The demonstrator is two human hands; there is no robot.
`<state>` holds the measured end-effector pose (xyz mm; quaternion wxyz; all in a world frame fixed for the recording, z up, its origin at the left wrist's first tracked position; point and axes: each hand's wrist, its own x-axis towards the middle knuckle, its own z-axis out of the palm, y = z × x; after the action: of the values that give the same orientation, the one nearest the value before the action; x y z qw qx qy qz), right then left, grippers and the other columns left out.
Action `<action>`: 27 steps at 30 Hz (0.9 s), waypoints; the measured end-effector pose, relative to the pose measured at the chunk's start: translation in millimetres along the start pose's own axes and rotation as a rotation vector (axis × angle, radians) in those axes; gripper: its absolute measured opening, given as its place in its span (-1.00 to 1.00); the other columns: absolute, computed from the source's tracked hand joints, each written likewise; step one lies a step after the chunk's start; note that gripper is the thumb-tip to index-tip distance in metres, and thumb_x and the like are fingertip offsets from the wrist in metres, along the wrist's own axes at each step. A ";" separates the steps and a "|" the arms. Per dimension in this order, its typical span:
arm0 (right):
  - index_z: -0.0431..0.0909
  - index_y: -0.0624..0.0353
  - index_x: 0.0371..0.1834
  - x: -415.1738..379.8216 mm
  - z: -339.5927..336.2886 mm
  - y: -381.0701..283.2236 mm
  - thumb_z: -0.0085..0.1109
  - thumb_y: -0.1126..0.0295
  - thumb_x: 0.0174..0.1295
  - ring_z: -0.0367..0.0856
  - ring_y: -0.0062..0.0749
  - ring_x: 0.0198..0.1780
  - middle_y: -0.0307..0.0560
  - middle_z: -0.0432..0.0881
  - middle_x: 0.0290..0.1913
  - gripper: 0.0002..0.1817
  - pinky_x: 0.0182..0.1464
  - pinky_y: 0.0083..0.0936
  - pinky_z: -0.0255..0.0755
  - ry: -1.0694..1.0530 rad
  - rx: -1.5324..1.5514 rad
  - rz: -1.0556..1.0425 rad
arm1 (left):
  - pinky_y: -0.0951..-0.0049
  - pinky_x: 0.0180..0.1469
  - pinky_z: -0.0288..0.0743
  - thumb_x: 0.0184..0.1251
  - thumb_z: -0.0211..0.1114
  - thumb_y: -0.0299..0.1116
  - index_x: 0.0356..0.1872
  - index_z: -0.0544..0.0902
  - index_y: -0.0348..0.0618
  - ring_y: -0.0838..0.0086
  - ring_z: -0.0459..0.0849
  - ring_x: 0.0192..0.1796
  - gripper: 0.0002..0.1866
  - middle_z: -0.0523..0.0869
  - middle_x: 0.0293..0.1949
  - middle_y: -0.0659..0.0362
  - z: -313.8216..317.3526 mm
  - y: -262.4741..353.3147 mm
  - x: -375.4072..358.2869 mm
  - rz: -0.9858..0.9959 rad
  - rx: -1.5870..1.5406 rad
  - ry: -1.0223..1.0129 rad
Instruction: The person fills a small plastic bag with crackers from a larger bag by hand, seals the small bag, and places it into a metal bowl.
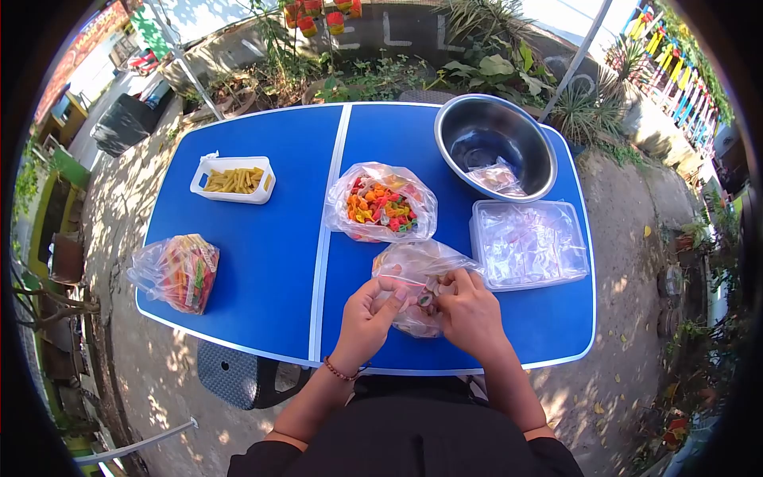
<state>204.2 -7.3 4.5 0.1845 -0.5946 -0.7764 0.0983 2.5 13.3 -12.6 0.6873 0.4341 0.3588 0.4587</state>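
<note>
Small clear bag (412, 289) w/ reddish strip near its edge: up btwn my two hands, over the near right part of the blue surface (254, 270). L hand (368, 312) pinches it, thumb vs. fingers. R hand (471, 312) close by, fingertips bunched at the larger plastic bag (423, 256) below; can't tell what exactly they grip. Hands near each other, not clasped.

Handling: film looks thin, prob. creases & slips easily. Light pinch by the strip, no tugging; R fingertips gentle, so the edge doesn't fold over. Best worked low over the larger bag, so a dropped pc lands back in it. A dark ring-like pc (426, 300) shows btwn the hands; worth watching.

Just beyond: open bag (427, 215) of bright pcs. To the R, clear box (528, 283) w/ flat clear packets; behind it, metal bowl (455, 155), a few packets inside. Far L: white tub (230, 197) w/ yellowish sticks; nearer me, bag of multicol. sticks (189, 274).
</note>
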 end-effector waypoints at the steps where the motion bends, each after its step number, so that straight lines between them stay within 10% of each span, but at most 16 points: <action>1: 0.76 0.07 -0.31 -1.3 2.8 -0.2 0.38 0.45 -0.06 0.61 -0.09 0.01 -0.06 0.58 -0.04 -0.80 -0.01 -0.27 0.60 -0.008 -0.024 -0.006 | 0.45 0.16 0.65 0.58 0.24 -0.32 -0.01 0.60 -0.37 0.36 0.75 0.09 -0.75 0.52 0.34 -0.10 0.2 0.7 -0.5 -0.005 -0.006 -0.011; 19: 0.71 0.23 -0.20 -0.3 9.3 5.5 0.32 0.57 0.09 0.67 -0.05 -0.03 -0.04 0.62 -0.06 -0.82 -0.04 -0.26 0.61 0.065 0.018 0.079 | 0.46 0.11 0.65 0.55 0.28 -0.38 0.04 0.62 -0.35 0.51 0.76 0.03 -0.77 0.75 0.03 0.05 -1.7 10.3 -3.8 -0.050 0.142 -0.065; 27: 0.65 0.36 -0.12 3.0 -10.7 10.3 0.21 0.61 0.32 0.67 -0.34 -0.20 0.01 0.64 -0.07 -0.88 -0.18 -0.49 0.55 0.113 0.669 0.171 | 0.34 0.18 0.66 0.56 0.21 -0.46 0.14 0.56 -0.35 0.33 0.77 0.11 -0.75 0.76 0.07 -0.05 7.2 12.2 -2.3 -0.029 -0.027 -0.044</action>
<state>217.0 -2.4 10.9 0.4030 -0.5686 -0.6371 0.3292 4.3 11.7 1.6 0.7074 0.4295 0.3435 0.4441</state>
